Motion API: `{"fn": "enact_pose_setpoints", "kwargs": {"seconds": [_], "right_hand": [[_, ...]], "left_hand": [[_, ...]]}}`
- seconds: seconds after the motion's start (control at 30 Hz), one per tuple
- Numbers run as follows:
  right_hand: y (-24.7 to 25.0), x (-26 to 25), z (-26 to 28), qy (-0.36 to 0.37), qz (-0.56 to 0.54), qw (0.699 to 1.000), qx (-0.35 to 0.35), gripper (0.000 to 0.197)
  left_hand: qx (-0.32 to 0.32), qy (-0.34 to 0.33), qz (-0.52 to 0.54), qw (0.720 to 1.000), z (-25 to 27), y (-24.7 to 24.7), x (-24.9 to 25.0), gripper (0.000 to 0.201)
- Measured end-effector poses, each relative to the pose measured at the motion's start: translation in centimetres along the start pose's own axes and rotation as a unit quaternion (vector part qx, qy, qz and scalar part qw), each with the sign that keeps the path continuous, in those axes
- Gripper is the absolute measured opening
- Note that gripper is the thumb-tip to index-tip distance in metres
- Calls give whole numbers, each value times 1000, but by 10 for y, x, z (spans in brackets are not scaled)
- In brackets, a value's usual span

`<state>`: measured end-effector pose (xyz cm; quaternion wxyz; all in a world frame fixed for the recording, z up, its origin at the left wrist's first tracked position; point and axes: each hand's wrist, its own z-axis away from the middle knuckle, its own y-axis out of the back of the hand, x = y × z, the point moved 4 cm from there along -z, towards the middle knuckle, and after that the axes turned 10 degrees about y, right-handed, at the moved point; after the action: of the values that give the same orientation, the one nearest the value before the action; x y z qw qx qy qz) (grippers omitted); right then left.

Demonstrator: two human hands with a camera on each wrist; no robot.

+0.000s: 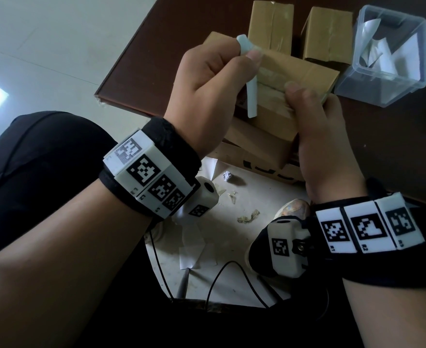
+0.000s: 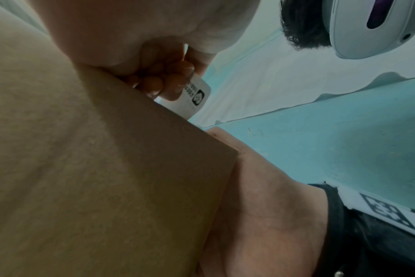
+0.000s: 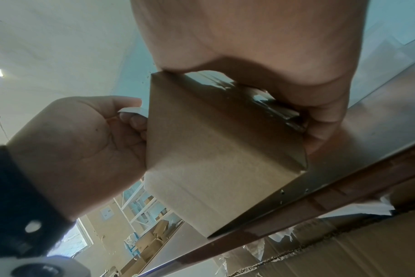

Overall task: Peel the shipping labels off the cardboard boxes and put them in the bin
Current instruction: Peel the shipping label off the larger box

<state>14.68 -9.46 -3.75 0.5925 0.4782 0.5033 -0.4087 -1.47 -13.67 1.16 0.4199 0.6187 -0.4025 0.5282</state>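
The left hand (image 1: 204,89) pinches a white shipping label (image 1: 251,96), partly lifted off the cardboard box (image 1: 292,79); the right hand (image 1: 317,136) clamps its grip on that box above the table (image 1: 395,151); 2 other boxes (image 1: 271,26) stand beside the clear bin (image 1: 352,79), which holds labels.

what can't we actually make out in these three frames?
- Label print: head view shows only its blank back; left wrist view shows a corner, the rest behind the left hand fingers.
- How far the label is off the held box: the peel line is behind both hands in all views.
- Right hand fingers: behind the box in the head view.
- Bin contents: white scraps, count blurred by the clear wall.
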Motion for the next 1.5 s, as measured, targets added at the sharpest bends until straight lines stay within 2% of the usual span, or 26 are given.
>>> {"fn": "enact_pose_setpoints", "kwargs": {"seconds": [0.3, 0.57, 0.73, 0.93, 1.1, 1.27, 1.5], "right_hand": [[0, 1, 0, 0, -4, 1000, -5, 56], [-1, 1, 1, -3, -2, 1000, -14, 59], [-3, 2, 2, -38, 6, 998, -41, 58], [0, -1, 2, -102, 15, 991, -87, 41], [3, -4, 0, -123, -26, 990, -65, 36], [9, -5, -3, -81, -18, 996, -31, 37], [18, -10, -7, 45, 78, 996, -15, 40]], "left_hand": [[3, -5, -9, 1000, -1, 0, 1, 45], [3, -11, -20, 1000, 0, 0, 2, 47], [-7, -5, -64, 998, 1, 2, 3, 43], [-50, -3, -109, 993, 5, 5, 4, 40], [-77, -9, -121, 990, 13, -3, 2, 39], [-86, -11, -123, 989, 15, -11, -5, 42], [-99, -10, -119, 988, 15, -23, -9, 41]]}}
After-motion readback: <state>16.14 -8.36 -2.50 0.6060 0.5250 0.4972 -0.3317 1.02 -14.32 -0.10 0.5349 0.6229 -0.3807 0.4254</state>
